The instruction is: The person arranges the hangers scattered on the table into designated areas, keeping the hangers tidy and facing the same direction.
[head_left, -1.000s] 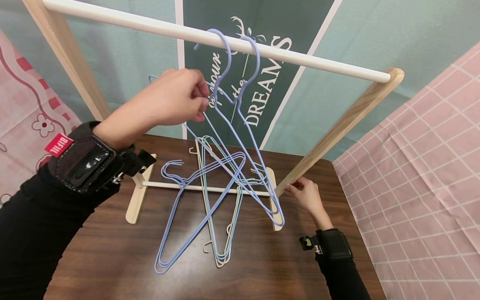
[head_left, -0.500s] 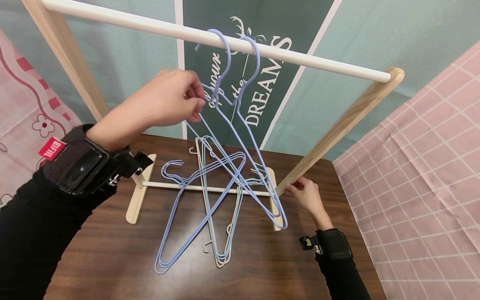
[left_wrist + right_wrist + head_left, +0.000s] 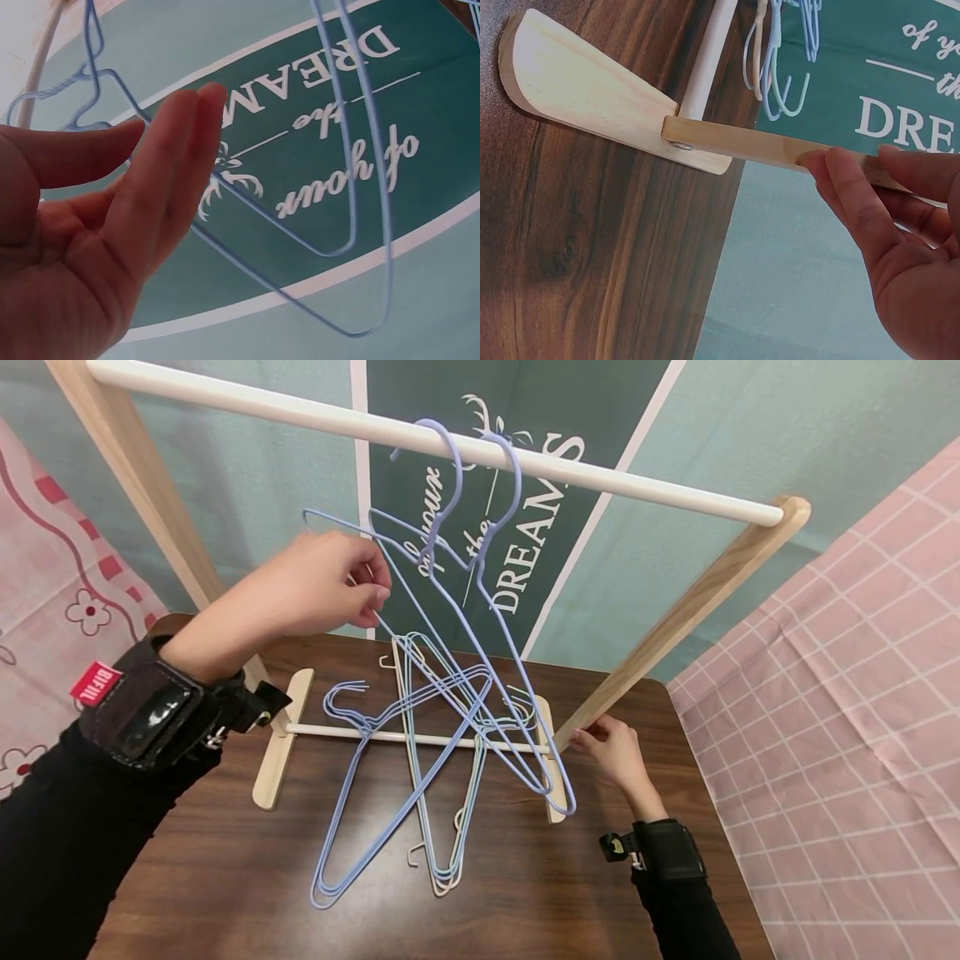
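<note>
Two lavender-blue wire hangers hang by their hooks from the white top rail point(image 3: 637, 485) of a wooden clothes rack; one is the left hanger point(image 3: 458, 477), the other the right hanger point(image 3: 517, 485). My left hand point(image 3: 322, 578) is beside the left ends of these hangers. In the left wrist view its thumb and fingers point(image 3: 161, 172) are apart with nothing between them, and the hanger wire point(image 3: 384, 195) passes behind. Low on the right, my right hand point(image 3: 617, 756) pinches the rack's wooden post point(image 3: 757, 146) between thumb and fingers, above the rack's foot point(image 3: 592, 82).
Several blue hangers point(image 3: 345, 793) and several pale hangers point(image 3: 442, 885) lie crossed over the rack's lower bar point(image 3: 390, 736) on the brown wooden table point(image 3: 225, 877). A green curtain with white lettering hangs behind. Pink cloths point(image 3: 847, 710) stand at both sides.
My left hand has let go of the hanger and drawn back left and down. The hanging hangers have swung slightly, their left ends now showing. The right hand has stayed put.
</note>
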{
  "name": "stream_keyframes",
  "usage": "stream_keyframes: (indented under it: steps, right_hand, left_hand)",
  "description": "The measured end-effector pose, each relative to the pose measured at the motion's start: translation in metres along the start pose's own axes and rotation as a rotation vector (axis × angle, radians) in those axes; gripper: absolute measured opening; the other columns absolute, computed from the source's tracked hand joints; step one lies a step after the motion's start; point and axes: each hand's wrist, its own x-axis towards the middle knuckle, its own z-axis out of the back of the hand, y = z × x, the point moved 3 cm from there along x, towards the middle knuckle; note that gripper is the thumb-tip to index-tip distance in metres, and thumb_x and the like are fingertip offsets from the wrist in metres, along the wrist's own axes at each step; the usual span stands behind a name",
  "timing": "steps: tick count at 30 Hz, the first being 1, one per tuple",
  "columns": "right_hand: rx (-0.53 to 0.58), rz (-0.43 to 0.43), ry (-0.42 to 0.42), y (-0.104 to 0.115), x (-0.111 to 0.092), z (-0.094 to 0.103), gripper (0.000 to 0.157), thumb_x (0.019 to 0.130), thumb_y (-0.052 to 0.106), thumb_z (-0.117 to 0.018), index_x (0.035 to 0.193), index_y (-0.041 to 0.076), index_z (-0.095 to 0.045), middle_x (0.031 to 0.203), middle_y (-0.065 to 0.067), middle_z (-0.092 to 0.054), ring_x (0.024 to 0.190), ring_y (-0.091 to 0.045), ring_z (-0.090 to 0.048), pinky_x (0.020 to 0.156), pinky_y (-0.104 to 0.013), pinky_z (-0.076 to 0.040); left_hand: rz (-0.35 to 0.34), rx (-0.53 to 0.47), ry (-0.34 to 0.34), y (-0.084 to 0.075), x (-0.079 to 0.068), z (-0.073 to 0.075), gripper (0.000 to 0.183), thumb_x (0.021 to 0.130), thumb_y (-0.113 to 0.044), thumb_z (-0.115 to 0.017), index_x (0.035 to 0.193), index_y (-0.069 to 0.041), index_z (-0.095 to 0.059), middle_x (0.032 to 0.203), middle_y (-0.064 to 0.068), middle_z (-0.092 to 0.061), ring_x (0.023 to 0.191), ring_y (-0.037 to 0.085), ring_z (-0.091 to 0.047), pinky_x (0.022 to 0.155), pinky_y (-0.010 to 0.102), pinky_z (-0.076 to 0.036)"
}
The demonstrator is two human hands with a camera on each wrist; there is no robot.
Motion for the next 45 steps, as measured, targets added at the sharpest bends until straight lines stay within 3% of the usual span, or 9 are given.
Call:
stream_keyframes:
  steps: [10,20,28,35,45]
  right_hand:
    - [-0.009,0.006,-0.004,0.000,0.000,0.000,0.016,0.085,0.002,-0.062,0.095,-0.010,-0.061,0.087,-0.027,-0.064,0.078,-0.032,-0.066,0.062,-0.030,-0.054]
    - [-0.054,0.022,-0.028,0.001,-0.001,0.000,0.014,0.085,0.004,-0.064,0.092,-0.008,-0.062,0.084,-0.023,-0.065,0.076,-0.030,-0.066,0.059,-0.026,-0.053]
    - [-0.042,0.024,-0.030,0.001,0.000,0.000,0.014,0.085,0.004,-0.064,0.092,-0.008,-0.062,0.084,-0.023,-0.065,0.076,-0.030,-0.066,0.058,-0.022,-0.051]
    - [-0.003,0.022,-0.028,-0.001,0.000,0.000,0.014,0.085,0.002,-0.063,0.093,-0.009,-0.061,0.085,-0.025,-0.064,0.076,-0.031,-0.066,0.058,-0.023,-0.052]
    - [0.049,0.022,-0.019,0.000,0.000,-0.001,0.013,0.085,-0.001,-0.062,0.094,-0.011,-0.060,0.087,-0.028,-0.063,0.077,-0.033,-0.066,0.061,-0.026,-0.054]
  left_hand:
    - [0.045,-0.131,0.090,0.028,-0.006,-0.024,0.009,0.089,-0.006,-0.051,0.089,0.000,-0.057,0.075,0.008,-0.062,0.065,0.014,-0.062,0.058,0.028,-0.053]
    - [0.059,-0.193,0.165,0.058,-0.010,-0.049,0.006,0.089,-0.001,-0.051,0.087,0.003,-0.055,0.074,0.009,-0.060,0.065,0.017,-0.060,0.056,0.027,-0.052]
    - [0.137,-0.172,0.244,0.091,-0.014,-0.083,0.007,0.089,0.000,-0.050,0.087,0.003,-0.056,0.072,0.008,-0.059,0.065,0.016,-0.060,0.057,0.029,-0.052]
    - [0.221,-0.237,0.301,0.122,-0.016,-0.115,0.007,0.086,0.002,-0.048,0.084,0.005,-0.055,0.070,0.009,-0.058,0.064,0.017,-0.060,0.057,0.029,-0.053]
    - [0.312,-0.293,0.308,0.155,-0.016,-0.156,0.008,0.079,0.005,-0.046,0.080,0.004,-0.054,0.068,0.012,-0.059,0.057,0.014,-0.060,0.053,0.029,-0.053]
